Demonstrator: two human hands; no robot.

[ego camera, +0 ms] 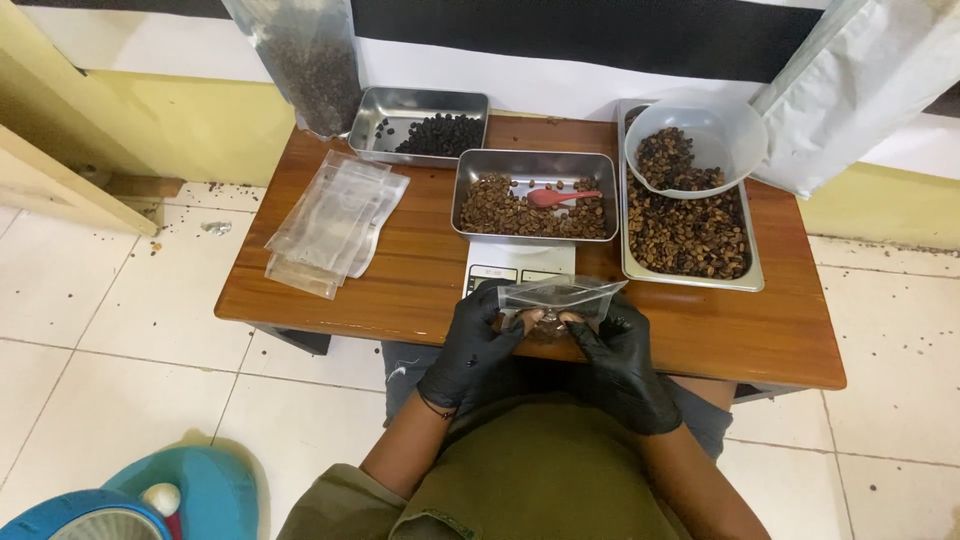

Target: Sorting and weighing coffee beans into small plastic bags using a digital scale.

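At the left of the frame a stack of empty clear pouches (335, 222) lies on the wooden counter (420, 290), near its left edge, so plenty of bagging looks left to do. Above it, a steel tray of dark beans (420, 128) sits at the back. At centre, a steel tray of light beans (533, 195) with a pink scoop (560, 197) rests on a white scale (518, 263). Just below, over the counter's near edge, the left hand (470, 350) and right hand (620, 358), both in black gloves, pinch a small clear pouch (560, 296) between their fingers; it seems to hold only a few beans, so filling is at an early stage by my reading. To the right, a long steel tray of beans (690, 235) carries a white bowl (697, 140). Bare wood shows left of the scale and at the lower right corner, the freest room.
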